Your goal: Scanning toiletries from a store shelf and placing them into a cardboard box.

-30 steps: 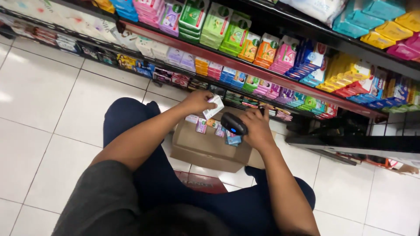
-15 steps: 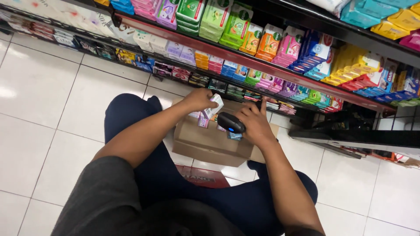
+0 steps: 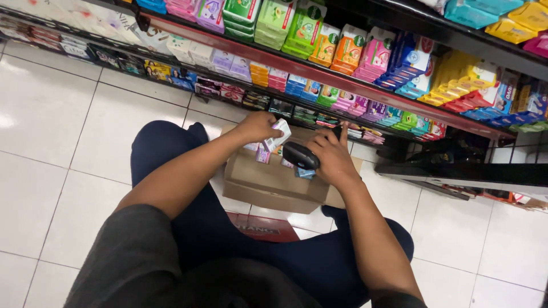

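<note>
Right hand [image 3: 331,157] nearer, gripping scanner [image 3: 301,155]

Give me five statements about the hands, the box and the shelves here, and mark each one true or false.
1. The left hand holds a small white packet. True.
2. The right hand is empty. False: it grips a black handheld scanner.
3. The cardboard box stands on the lower shelf. False: it rests in front of the person's knees, low over the white tiled floor.
4. The box is open at the top with small packets inside. True.
5. The shelves are bare. False: they are packed with rows of colourful small packages.
</note>
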